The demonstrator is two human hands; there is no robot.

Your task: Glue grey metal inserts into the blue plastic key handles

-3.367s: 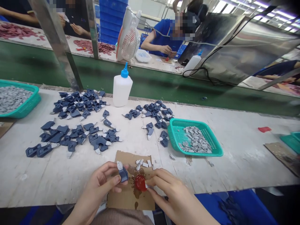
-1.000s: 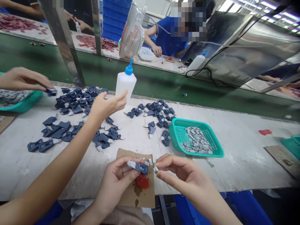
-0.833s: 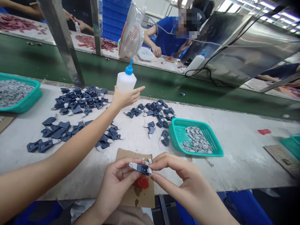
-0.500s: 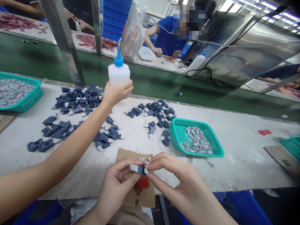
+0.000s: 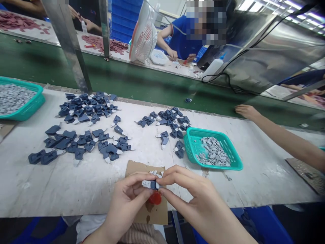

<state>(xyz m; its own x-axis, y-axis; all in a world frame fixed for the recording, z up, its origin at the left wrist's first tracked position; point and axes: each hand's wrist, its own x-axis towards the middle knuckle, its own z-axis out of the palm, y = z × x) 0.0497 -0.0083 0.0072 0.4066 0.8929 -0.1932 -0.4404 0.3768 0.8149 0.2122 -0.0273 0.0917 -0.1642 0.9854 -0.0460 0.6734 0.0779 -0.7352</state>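
Observation:
My left hand (image 5: 127, 196) pinches a small grey and navy part (image 5: 153, 184) between thumb and fingers. From the other side, my right hand (image 5: 189, 188) grips the same part with thumb and fingertips. Just below the part lies a red cap-like piece (image 5: 155, 198) on a piece of brown cardboard (image 5: 158, 215). Some light grey pieces show on the cardboard behind my fingers. Beyond my hands are loose navy parts with grey tips, in a left pile (image 5: 88, 108) and a middle pile (image 5: 169, 118).
A teal basket (image 5: 240, 166) of grey pieces stands right of the middle pile, another (image 5: 27, 110) at the far left. A co-worker's arm (image 5: 286, 134) reaches in from the right over the table towards the green belt (image 5: 157, 89). Metal posts (image 5: 69, 47) rise behind.
The other person's arm with the white glue bottle has gone from the left side. A bare arm now reaches in from the right. The part in my hands has barely moved.

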